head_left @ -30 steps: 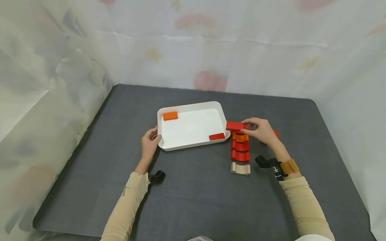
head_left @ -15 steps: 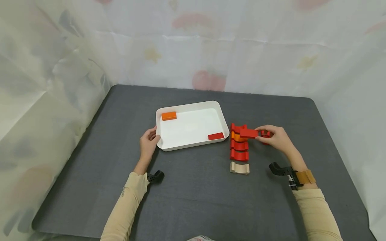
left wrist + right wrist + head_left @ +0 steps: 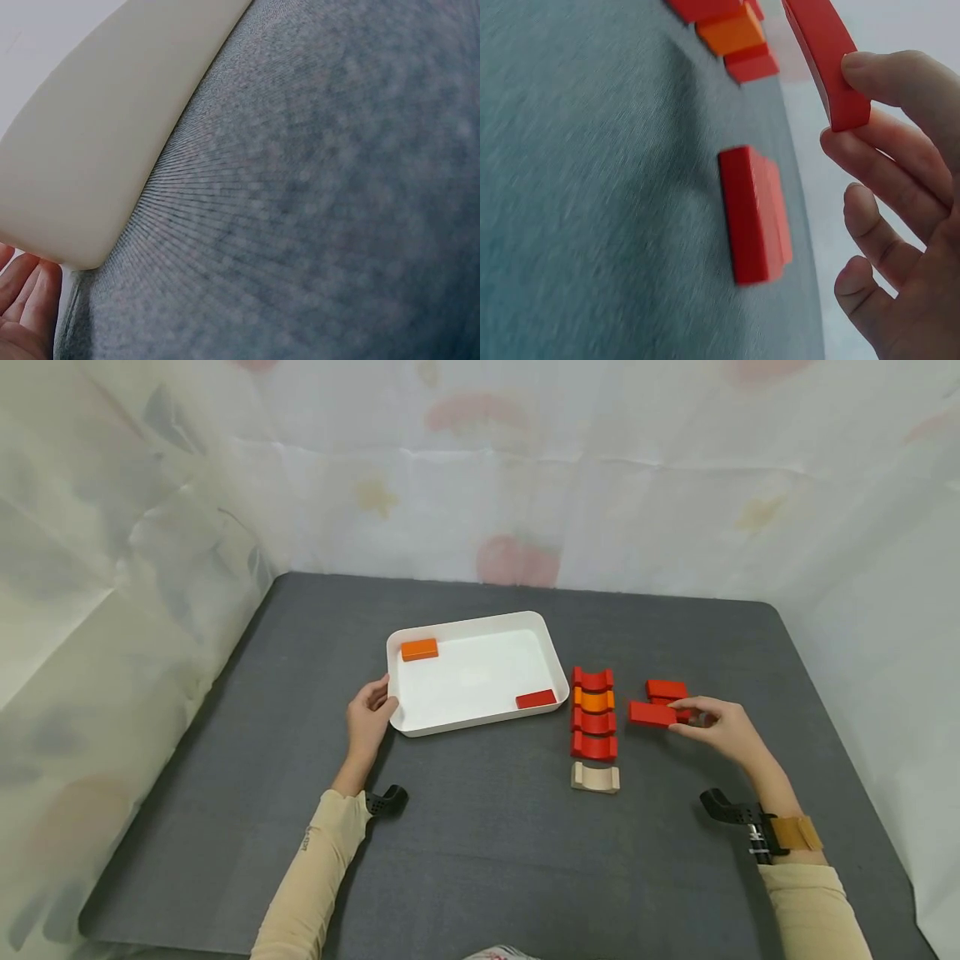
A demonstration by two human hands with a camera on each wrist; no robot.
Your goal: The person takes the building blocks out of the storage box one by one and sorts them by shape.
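My right hand (image 3: 716, 725) pinches a flat red block (image 3: 652, 714) by its end, just above the grey mat; the right wrist view shows the same red block (image 3: 826, 60) between thumb and fingers. Under and behind it lie stacked red blocks (image 3: 667, 691) (image 3: 754, 211). A column of red and orange arch blocks (image 3: 594, 712) stands to the left, with a plain wooden arch (image 3: 596, 777) at its near end. My left hand (image 3: 369, 718) grips the white tray's (image 3: 480, 722) near left corner, whose rim (image 3: 97, 157) fills the left wrist view.
Inside the tray lie an orange block (image 3: 419, 649) at the far left and a red block (image 3: 536, 699) at the near right. Patterned curtain walls close in the grey mat (image 3: 480, 852) on three sides.
My right hand has carried the flat red block from above the arch column rightward and nearer, down to beside the stacked red blocks. The left hand and tray stayed put.
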